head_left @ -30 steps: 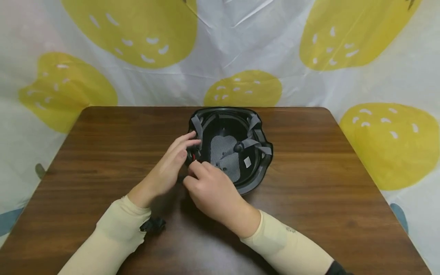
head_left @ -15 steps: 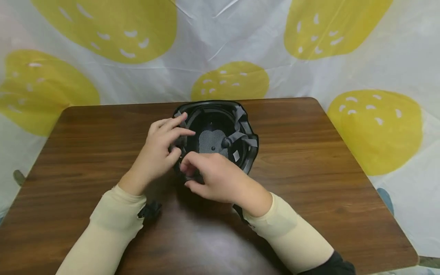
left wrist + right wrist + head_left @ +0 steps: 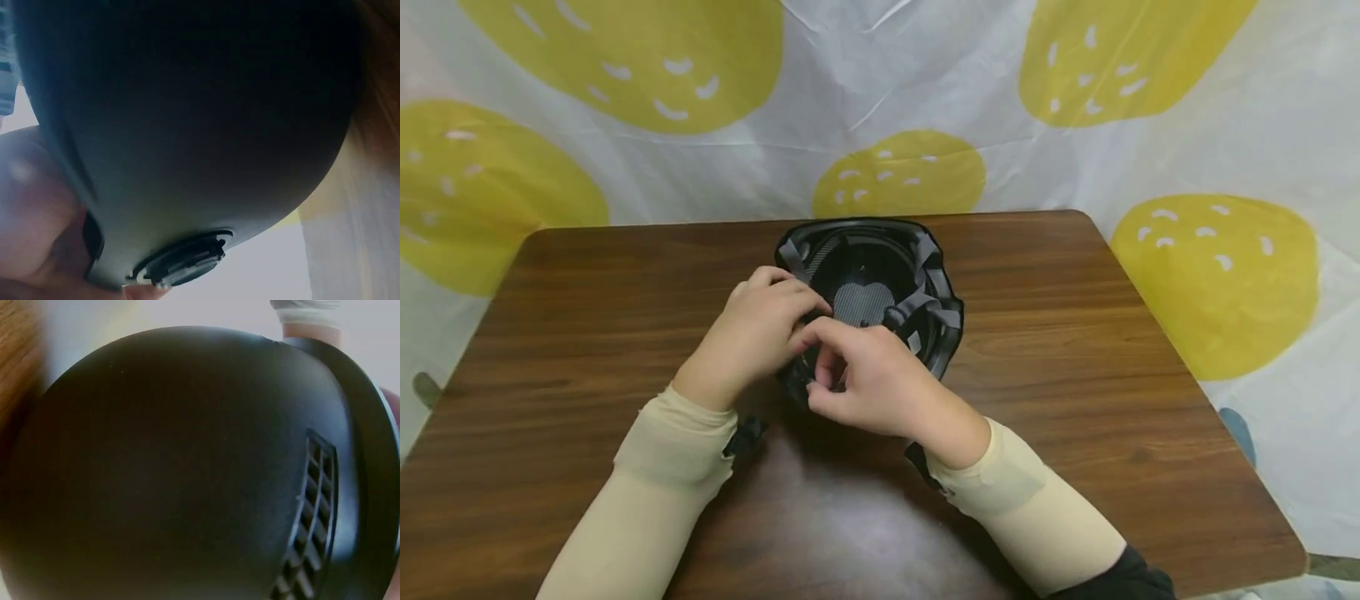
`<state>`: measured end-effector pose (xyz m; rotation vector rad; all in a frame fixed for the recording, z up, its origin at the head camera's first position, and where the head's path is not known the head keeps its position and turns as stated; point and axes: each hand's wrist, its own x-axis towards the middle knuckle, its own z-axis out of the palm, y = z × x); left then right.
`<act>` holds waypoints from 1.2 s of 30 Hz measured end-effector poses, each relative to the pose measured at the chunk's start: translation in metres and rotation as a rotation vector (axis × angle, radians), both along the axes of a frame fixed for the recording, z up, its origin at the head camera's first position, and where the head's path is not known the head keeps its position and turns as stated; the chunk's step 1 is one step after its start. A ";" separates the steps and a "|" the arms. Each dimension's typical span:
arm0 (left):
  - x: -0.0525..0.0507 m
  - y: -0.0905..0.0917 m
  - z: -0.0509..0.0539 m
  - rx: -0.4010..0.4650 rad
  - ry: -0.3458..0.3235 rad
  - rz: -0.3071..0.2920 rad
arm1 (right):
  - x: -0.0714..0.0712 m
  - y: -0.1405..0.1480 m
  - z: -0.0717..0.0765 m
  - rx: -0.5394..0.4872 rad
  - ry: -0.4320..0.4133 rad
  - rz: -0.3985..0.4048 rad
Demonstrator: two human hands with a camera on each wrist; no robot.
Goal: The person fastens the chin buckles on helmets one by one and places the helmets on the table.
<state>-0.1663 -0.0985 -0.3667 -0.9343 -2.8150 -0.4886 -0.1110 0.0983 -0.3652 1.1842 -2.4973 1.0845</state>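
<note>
Compared with half a second ago, the left hand [image 3: 767, 312] is bending its once-spread fingers down at the left rim of the black helmet [image 3: 880, 254], close against the right hand [image 3: 880, 379]. The right is curving its index finger and thumb, a gap showing between them (whether either hand is pinching anything, I cannot tell). The helmet is lying just beyond both hands, hollow side facing up. Grey straps [image 3: 917, 304] are draping beyond the right knuckles. The wooden table [image 3: 1112, 417] is extending around the hands; yellow-patterned cloth [image 3: 805, 100] is hanging behind.
</note>
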 end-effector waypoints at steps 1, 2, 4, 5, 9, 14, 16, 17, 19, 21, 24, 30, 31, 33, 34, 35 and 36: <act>0.001 0.001 -0.001 -0.030 0.012 0.015 | 0.000 0.000 0.000 0.000 0.009 0.004; 0.001 0.002 -0.002 -0.059 0.022 0.030 | -0.001 0.001 0.000 -0.001 0.016 0.009; 0.003 0.004 -0.004 -0.097 0.039 0.059 | -0.001 0.002 0.000 -0.005 0.023 0.022; 0.003 0.005 -0.004 -0.106 0.050 0.071 | -0.002 0.003 0.000 -0.005 0.030 0.024; 0.005 0.009 -0.006 -0.092 0.093 0.101 | -0.002 0.005 0.001 -0.007 0.021 0.027; 0.002 0.010 -0.007 -0.090 0.119 0.128 | -0.002 0.007 0.002 0.009 -0.020 -0.015; 0.000 0.010 -0.008 -0.087 0.118 0.135 | -0.001 0.007 0.002 0.001 -0.033 -0.019; 0.000 0.010 -0.009 -0.078 0.123 0.137 | -0.001 0.008 0.002 -0.002 -0.037 -0.019; -0.001 0.010 -0.010 -0.056 0.135 0.135 | 0.000 0.008 0.001 0.000 -0.047 -0.018; -0.002 0.010 -0.012 -0.036 0.156 0.128 | 0.001 0.008 0.000 0.008 -0.041 -0.015; -0.001 0.008 -0.013 -0.018 0.189 0.127 | 0.000 0.008 0.000 0.046 -0.035 -0.022; 0.002 0.004 -0.012 -0.052 0.203 0.146 | -0.002 0.005 0.000 0.065 -0.002 -0.007; 0.003 0.004 -0.012 -0.059 0.208 0.145 | -0.002 0.005 -0.001 0.062 0.006 -0.006; 0.003 0.003 -0.012 -0.052 0.212 0.142 | -0.002 0.005 -0.001 0.057 0.022 -0.016; 0.002 0.003 -0.013 -0.040 0.212 0.138 | -0.002 0.005 -0.002 0.058 0.028 -0.024; 0.002 0.003 -0.014 -0.019 0.212 0.133 | -0.002 0.005 -0.002 0.062 0.031 -0.035; 0.000 0.003 -0.014 0.006 0.218 0.123 | -0.001 0.006 -0.002 0.068 0.027 -0.047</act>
